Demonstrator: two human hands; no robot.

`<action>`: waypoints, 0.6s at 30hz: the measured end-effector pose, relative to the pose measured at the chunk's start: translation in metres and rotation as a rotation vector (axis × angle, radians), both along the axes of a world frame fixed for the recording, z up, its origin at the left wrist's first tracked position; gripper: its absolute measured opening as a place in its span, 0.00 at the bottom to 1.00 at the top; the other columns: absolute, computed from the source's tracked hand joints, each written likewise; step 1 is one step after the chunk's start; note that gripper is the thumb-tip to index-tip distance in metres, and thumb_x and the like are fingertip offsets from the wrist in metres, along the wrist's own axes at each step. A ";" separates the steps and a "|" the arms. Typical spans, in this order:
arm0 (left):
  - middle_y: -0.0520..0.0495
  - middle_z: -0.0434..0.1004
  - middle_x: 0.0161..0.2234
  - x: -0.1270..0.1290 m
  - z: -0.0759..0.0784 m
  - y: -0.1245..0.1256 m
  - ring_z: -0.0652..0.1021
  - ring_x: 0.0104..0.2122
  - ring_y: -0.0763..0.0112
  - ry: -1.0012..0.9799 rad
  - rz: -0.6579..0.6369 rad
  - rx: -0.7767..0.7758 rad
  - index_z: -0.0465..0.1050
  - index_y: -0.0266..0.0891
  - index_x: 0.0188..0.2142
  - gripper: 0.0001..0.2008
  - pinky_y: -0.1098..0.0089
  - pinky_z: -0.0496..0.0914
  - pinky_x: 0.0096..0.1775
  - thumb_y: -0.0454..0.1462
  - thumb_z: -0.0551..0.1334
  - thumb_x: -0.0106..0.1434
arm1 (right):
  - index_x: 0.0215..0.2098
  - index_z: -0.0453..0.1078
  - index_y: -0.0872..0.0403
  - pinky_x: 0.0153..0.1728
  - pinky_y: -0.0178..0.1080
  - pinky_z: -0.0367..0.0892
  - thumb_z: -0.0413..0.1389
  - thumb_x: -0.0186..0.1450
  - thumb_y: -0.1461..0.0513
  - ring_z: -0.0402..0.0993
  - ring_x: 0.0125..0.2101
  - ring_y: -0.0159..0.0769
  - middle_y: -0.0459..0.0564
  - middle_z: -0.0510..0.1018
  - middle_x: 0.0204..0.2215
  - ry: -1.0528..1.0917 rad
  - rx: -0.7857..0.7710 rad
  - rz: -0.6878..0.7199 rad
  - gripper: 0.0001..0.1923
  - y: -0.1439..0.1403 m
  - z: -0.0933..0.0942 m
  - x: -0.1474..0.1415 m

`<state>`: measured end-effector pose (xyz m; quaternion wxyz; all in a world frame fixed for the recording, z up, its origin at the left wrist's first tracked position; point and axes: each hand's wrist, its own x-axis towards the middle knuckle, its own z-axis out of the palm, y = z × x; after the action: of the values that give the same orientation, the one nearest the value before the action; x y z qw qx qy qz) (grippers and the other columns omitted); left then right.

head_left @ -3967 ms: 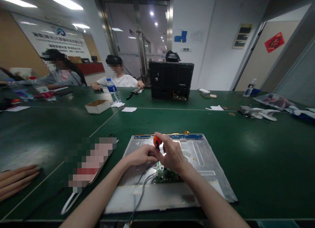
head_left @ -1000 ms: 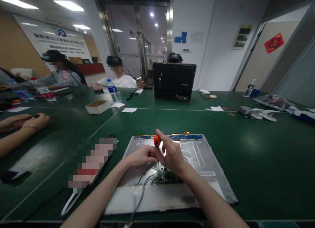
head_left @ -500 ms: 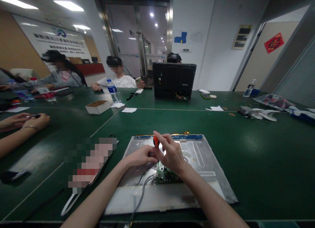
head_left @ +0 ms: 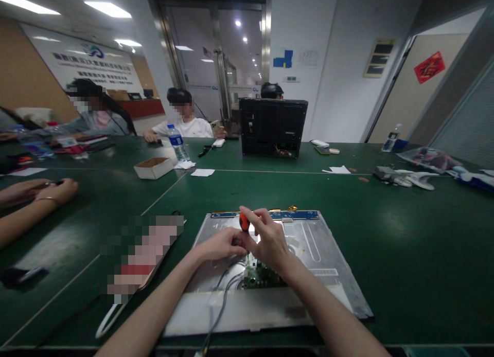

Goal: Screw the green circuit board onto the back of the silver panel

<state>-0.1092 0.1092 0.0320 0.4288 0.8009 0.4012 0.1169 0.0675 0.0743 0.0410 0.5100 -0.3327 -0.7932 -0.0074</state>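
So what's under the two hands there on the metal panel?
Under the right hand and left hand a green circuit board shows on the metal panel, with grey cables running out. The orange-handled screwdriver stands over it; its tip is hidden by the fingers.

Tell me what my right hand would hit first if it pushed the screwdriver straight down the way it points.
Probably the green circuit board on the metal panel; the right hand holds the screwdriver upright above it, though depth is unclear.
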 end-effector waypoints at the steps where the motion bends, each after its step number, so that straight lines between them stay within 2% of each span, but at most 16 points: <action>1: 0.53 0.69 0.25 0.000 0.000 0.000 0.69 0.27 0.70 -0.005 0.001 -0.014 0.72 0.35 0.28 0.06 0.72 0.63 0.30 0.37 0.62 0.52 | 0.63 0.53 0.47 0.20 0.31 0.64 0.52 0.66 0.62 0.66 0.22 0.27 0.49 0.71 0.39 -0.005 0.002 -0.003 0.29 0.000 0.001 0.000; 5: 0.52 0.70 0.25 0.001 0.000 0.000 0.69 0.27 0.70 -0.035 -0.017 -0.021 0.72 0.35 0.27 0.06 0.72 0.64 0.31 0.37 0.63 0.52 | 0.67 0.45 0.50 0.21 0.33 0.67 0.48 0.66 0.65 0.67 0.23 0.29 0.52 0.72 0.39 -0.015 -0.020 0.033 0.32 -0.003 0.005 0.000; 9: 0.53 0.71 0.26 0.000 0.001 0.001 0.70 0.28 0.70 -0.055 -0.062 0.000 0.72 0.36 0.26 0.05 0.72 0.64 0.33 0.37 0.62 0.53 | 0.64 0.47 0.52 0.24 0.33 0.68 0.47 0.64 0.66 0.70 0.25 0.31 0.51 0.73 0.37 -0.001 -0.006 0.050 0.30 -0.003 0.003 0.000; 15: 0.51 0.73 0.28 -0.002 -0.003 0.004 0.71 0.30 0.68 -0.021 -0.058 0.015 0.73 0.36 0.28 0.07 0.71 0.66 0.36 0.39 0.64 0.54 | 0.57 0.48 0.52 0.20 0.31 0.64 0.50 0.65 0.62 0.69 0.20 0.30 0.43 0.72 0.27 0.048 0.033 -0.014 0.24 0.002 -0.007 -0.001; 18: 0.50 0.73 0.28 -0.003 -0.005 0.004 0.71 0.30 0.68 0.000 -0.051 0.017 0.73 0.36 0.28 0.09 0.71 0.66 0.35 0.40 0.64 0.54 | 0.56 0.47 0.53 0.20 0.31 0.63 0.50 0.66 0.62 0.68 0.20 0.30 0.43 0.71 0.26 0.089 0.042 -0.017 0.22 0.002 -0.008 -0.002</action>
<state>-0.1122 0.1134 0.0273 0.4249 0.8145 0.3795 0.1094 0.0653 0.0765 0.0330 0.5518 -0.3285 -0.7664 -0.0135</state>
